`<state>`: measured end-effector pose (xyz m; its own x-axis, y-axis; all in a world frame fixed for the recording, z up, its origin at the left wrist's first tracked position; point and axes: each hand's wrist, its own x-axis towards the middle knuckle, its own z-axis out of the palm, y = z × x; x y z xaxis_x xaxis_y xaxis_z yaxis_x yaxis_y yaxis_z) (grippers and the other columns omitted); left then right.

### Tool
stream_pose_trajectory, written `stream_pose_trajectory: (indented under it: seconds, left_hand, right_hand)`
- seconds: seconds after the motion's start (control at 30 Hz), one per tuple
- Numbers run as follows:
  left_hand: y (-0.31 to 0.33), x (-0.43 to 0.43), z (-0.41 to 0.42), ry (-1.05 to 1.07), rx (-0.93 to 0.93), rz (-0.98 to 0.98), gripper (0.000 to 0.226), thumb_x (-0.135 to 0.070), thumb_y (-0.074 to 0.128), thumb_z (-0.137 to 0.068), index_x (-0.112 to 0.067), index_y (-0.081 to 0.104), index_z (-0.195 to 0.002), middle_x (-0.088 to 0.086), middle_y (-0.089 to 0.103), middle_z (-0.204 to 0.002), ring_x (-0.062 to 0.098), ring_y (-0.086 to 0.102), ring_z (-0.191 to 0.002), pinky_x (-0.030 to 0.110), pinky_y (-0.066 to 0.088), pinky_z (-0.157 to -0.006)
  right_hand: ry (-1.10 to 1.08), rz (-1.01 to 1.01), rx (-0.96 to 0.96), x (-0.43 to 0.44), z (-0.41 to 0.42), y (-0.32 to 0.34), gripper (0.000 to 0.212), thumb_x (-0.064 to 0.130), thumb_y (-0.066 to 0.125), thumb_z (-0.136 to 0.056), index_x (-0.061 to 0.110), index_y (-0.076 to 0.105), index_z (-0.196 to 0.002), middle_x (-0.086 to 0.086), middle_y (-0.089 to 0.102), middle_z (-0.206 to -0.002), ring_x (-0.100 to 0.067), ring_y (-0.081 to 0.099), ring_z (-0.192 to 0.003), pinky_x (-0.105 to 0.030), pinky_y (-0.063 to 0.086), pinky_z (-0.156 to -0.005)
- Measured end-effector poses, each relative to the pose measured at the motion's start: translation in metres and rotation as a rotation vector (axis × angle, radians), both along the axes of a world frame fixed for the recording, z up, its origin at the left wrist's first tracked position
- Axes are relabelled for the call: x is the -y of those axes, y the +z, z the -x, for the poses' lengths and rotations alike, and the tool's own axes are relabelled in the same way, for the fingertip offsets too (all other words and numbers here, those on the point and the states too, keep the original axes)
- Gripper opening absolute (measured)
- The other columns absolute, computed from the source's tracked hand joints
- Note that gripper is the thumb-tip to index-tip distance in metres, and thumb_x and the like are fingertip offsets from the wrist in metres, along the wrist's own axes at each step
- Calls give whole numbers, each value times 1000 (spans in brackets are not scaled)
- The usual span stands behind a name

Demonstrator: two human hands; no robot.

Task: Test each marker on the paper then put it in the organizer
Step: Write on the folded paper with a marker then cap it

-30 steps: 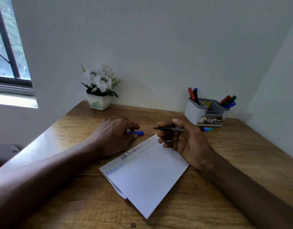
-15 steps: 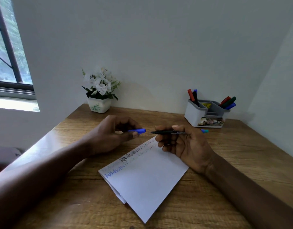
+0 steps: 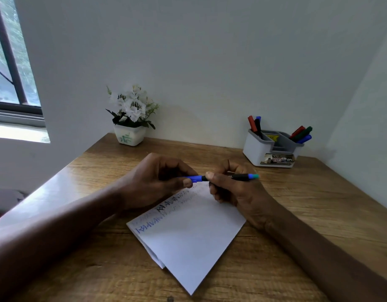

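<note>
While both hands hover over the far corner of the paper, I watch on my remote feed as the left hand pinches a blue cap between thumb and curled fingers. The right hand grips a black marker, fingers wrapped round its barrel and the thumb laid along the top. The marker lies level above that far corner, its blue-green tail pointing right, away from the paper. Its front end meets the mouth of the cap — whether the cap is pushed fully home I cannot tell. The paper, a folded white sheet, lies flat on the wooden table, one corner turned towards me, with lines of blue, black and fainter scribble along its far left edge. Beyond the paper and to its right stands the grey-and-white organizer, well apart from it. Other markers stick out of its compartments: red, blue and black in the left, red, green and blue in the right. Beyond the paper to the left, a white pot of white flowers sits against the wall — further left still, a window.
</note>
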<state>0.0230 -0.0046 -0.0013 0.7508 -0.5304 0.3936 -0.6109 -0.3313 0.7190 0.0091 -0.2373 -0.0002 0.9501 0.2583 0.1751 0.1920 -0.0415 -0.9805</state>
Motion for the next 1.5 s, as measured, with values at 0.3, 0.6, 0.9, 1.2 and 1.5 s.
stream_pose_trajectory:
  seconds: [0.3,0.6,0.9,1.2,1.5]
  left_hand:
    - [-2,3,-5,-23,-80,164,17,-14,68,-90,-13,78,-104,8,76,-93,21,63,-78,37,53,-72]
    - [2,-16,-11,232,103,-335,42,-61,62,-86,-42,60,-124,-20,65,-120,-3,59,-111,39,54,-93]
    - [-6,-17,-14,99,48,-481,31,-54,66,-87,-64,58,-116,-29,44,-146,-5,46,-130,36,43,-110]
    - [-10,-11,-23,36,197,-501,32,-57,46,-90,-72,48,-118,-32,41,-145,-8,42,-132,37,40,-113]
    - [-19,-13,-35,21,267,-434,43,-63,36,-83,-70,52,-122,-31,45,-142,-14,47,-124,20,48,-100]
  right_hand:
    - [-60,30,168,-3,-1,4,27,29,73,-75,5,71,-87,-9,76,-73,-21,71,-63,-26,57,-56]
    - [-105,134,347,-8,3,14,15,20,60,-97,13,69,-107,-4,76,-85,-17,72,-78,-28,57,-62]
    - [-438,-103,133,48,-18,25,29,36,61,-94,20,73,-114,1,76,-109,-16,68,-109,-34,56,-81]
    - [-850,268,619,108,-52,66,76,6,67,-92,44,32,-149,-1,69,-97,-10,71,-82,-20,58,-68]
    - [-1040,750,697,170,-143,119,62,3,63,-88,30,36,-137,-10,67,-90,-28,66,-79,-49,58,-77]
